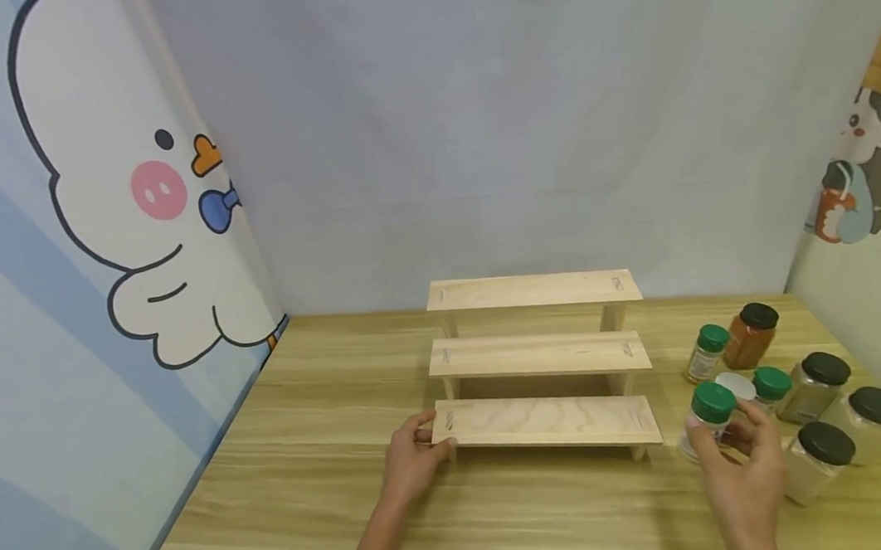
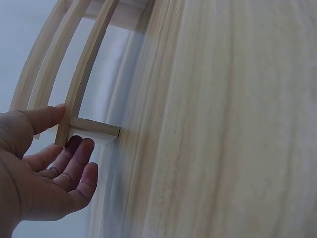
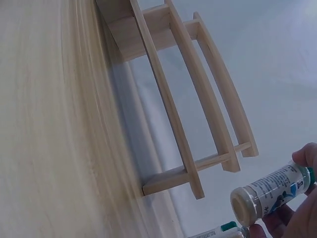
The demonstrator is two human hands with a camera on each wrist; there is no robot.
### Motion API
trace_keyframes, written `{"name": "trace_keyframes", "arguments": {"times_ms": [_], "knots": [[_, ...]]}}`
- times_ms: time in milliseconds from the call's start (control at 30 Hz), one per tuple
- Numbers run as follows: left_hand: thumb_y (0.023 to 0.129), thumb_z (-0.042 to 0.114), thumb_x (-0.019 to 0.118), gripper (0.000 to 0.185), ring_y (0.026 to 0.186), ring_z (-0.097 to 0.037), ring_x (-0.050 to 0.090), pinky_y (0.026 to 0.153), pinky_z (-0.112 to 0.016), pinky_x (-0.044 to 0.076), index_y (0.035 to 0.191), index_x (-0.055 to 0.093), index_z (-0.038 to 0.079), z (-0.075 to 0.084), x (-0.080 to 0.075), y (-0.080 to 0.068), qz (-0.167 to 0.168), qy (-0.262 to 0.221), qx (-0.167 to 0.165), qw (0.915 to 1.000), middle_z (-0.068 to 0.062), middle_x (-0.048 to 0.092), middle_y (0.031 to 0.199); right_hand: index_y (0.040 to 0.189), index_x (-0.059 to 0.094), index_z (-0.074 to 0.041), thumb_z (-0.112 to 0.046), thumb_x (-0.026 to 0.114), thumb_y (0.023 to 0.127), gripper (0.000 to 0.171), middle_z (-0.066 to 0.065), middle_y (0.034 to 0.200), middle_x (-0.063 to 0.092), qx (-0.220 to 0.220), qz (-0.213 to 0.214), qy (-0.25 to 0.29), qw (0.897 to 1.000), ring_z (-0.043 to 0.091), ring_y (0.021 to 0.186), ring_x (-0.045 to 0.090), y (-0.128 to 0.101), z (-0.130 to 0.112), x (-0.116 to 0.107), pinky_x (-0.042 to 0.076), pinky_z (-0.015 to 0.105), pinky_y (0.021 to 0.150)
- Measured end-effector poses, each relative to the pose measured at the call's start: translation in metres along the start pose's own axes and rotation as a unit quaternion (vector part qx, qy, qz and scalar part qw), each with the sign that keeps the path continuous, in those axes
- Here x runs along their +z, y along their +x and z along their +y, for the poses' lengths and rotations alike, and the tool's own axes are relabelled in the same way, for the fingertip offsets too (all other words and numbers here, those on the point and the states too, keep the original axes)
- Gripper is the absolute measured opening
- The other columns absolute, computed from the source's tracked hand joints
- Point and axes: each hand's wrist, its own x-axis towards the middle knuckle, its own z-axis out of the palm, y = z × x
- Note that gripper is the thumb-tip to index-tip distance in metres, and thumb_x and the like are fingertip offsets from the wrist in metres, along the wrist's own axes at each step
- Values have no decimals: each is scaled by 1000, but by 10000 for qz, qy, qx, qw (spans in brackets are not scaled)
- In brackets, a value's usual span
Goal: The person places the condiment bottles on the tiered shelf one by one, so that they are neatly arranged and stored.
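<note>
A three-step wooden rack (image 1: 538, 355) stands mid-table. My left hand (image 1: 432, 437) pinches the left end of its lowest step (image 1: 545, 421), thumb on top and fingers underneath. In the left wrist view the left hand (image 2: 72, 131) has its thumb on the step's edge (image 2: 81, 84) and its fingers curled below by the leg. My right hand (image 1: 721, 435) grips a small green-capped jar (image 1: 713, 402) just off the rack's right end. The right wrist view shows this jar (image 3: 270, 193) of pale powder lying sideways in the right hand (image 3: 285, 198), apart from the rack (image 3: 198, 114).
Right of the rack stand several jars: a small green-capped one (image 1: 708, 351), an amber one with a black lid (image 1: 750, 338), another green-capped one (image 1: 771, 384) and black-lidded pale ones (image 1: 816, 384) (image 1: 820, 459). Cartoon-printed walls (image 1: 110, 242) close the wooden table (image 1: 309, 481) left, back and right.
</note>
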Motion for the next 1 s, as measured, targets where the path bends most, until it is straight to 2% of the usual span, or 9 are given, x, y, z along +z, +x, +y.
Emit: {"name": "trace_keyframes", "arguments": {"times_ms": [133,333,433,600,1000], "knots": [[76,9,76,58,76,-23,64,61,-31,51,125,50,-8,2,-1,-1,-14,71,65,10000,-14,63,89,130,49,-26,-25,74,81,56,2,102,58,-298,-188,142,9993,11,87,52,-5,-22,4,42,17,66],[77,7,75,57,75,-23,63,59,-31,50,126,50,-9,5,1,-4,70,150,41,9999,-14,63,87,130,47,-14,-12,71,82,54,-5,96,57,-359,-400,366,9979,4,82,52,-28,-95,9,40,12,65],[77,5,74,56,74,-23,63,59,-31,50,126,50,-9,7,1,-5,101,156,31,9998,-14,63,87,129,45,-6,-4,68,82,52,-8,93,56,-425,-714,581,9948,5,81,51,-33,-121,11,40,12,65],[77,4,74,56,75,-24,64,59,-31,51,126,50,-9,9,2,-7,124,164,9,9998,-14,63,88,128,44,-3,0,66,83,50,-10,94,56,-424,-1038,652,9916,6,84,51,-33,-134,19,42,14,67],[78,5,74,57,77,-24,64,61,-32,51,127,50,-8,8,2,-6,89,169,-17,9998,-14,63,88,131,41,-6,-12,65,88,49,5,105,54,-500,-1584,907,9819,10,92,50,-21,-153,38,43,19,71]]}}
